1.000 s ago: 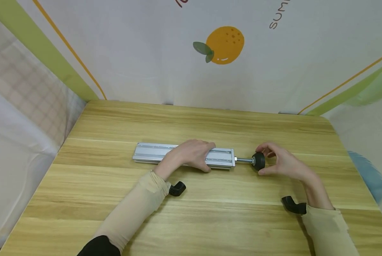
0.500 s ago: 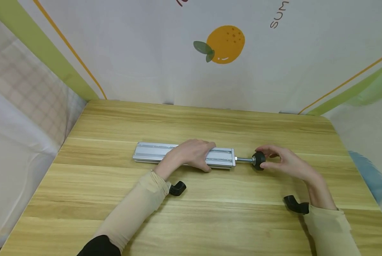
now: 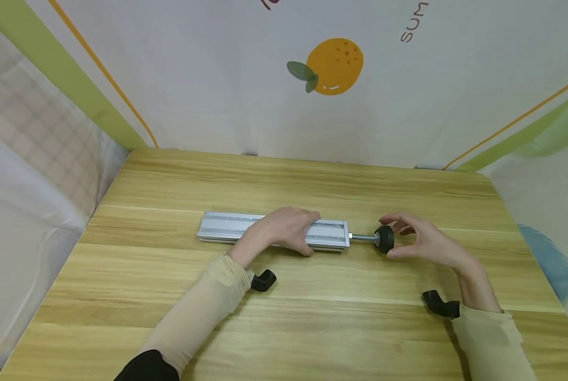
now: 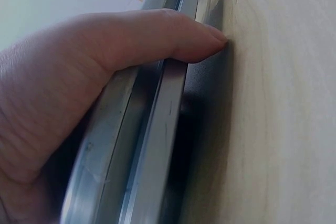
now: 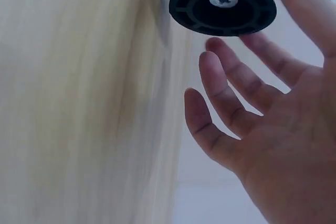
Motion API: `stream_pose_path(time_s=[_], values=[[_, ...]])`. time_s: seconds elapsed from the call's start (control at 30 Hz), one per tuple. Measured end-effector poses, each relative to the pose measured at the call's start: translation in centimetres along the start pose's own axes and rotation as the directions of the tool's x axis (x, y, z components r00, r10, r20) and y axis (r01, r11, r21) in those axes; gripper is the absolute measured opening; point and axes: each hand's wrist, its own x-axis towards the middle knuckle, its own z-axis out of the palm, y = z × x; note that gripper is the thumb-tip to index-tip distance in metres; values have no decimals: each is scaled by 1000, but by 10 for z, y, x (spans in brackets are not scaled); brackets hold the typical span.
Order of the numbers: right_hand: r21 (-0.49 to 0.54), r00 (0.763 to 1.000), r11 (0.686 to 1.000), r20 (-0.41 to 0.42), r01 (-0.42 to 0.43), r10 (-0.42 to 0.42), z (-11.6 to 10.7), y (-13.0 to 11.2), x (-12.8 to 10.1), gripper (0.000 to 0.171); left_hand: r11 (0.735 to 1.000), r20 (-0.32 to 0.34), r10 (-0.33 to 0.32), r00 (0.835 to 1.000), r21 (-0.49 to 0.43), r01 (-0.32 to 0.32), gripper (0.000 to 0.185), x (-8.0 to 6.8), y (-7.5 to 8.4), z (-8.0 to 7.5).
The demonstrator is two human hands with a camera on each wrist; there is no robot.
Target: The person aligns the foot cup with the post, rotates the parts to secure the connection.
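Note:
A silver aluminium profile bar [image 3: 227, 225] lies flat across the table. My left hand [image 3: 284, 230] grips it from above near its right half, its thumb [image 4: 199, 45] curled over the near side in the left wrist view. From the bar's right end plate a threaded rod [image 3: 363, 238] with a nut sticks out. It ends in a round black levelling foot [image 3: 384, 239], whose ribbed underside and central screw face the right wrist view. Around the foot's rim, my right hand [image 3: 422, 241] has thumb and fingers spread; whether a fingertip touches it I cannot tell.
The wood-grain table [image 3: 331, 328] extends around the bar on all sides. A white printed curtain [image 3: 208, 95] hangs behind its back edge. Black curved pieces [image 3: 440, 305] stick out from both sleeve cuffs.
Half a second ago my right thumb and fingers pinched the foot; now they are spread wider around it. The left hand and the bar have stayed in place.

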Motion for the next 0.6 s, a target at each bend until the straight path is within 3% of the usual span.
stream_pose_path(time_s=[0.17,0.43,0.6], values=[[-24,1000,1000,-17,-20,20,4,-1,4,78,1000,-3,-5,1000,0,5,52,0,-1,2],[-67,996,996,-61,-67,63,3,-4,2,62,1000,6,-2,1000,-12,2,54,0,-1,1],[-53,999,998,-37,-32,30,1,-2,0,51,1000,10,-3,1000,-6,4,55,0,-1,0]])
